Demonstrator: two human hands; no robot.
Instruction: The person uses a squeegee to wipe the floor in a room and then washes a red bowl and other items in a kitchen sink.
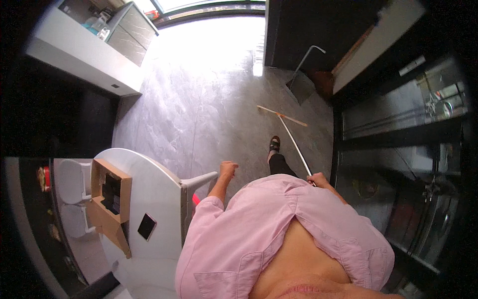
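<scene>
My right hand [319, 179] is closed around the upper end of a pale metal pole [295, 144]. At the pole's far end, a wide, thin crosswise head [269, 110] with an orange joint rests on the grey floor; whether it is a broom or a squeegee is hard to tell. My left hand [228, 170] hangs beside my body with nothing in it, its fingers loosely bent. Nearest to it is a white chair-like part [201, 179] beside the white table. A sandalled foot [275, 144] stands left of the pole.
A long-handled dustpan [301, 88] stands by the dark wall at upper right. On the white table [157, 179] lie an open cardboard box [127, 181] and a smartphone [147, 226]. Dark glass doors [388, 160] line the right. A white cabinet [86, 59] stands at upper left.
</scene>
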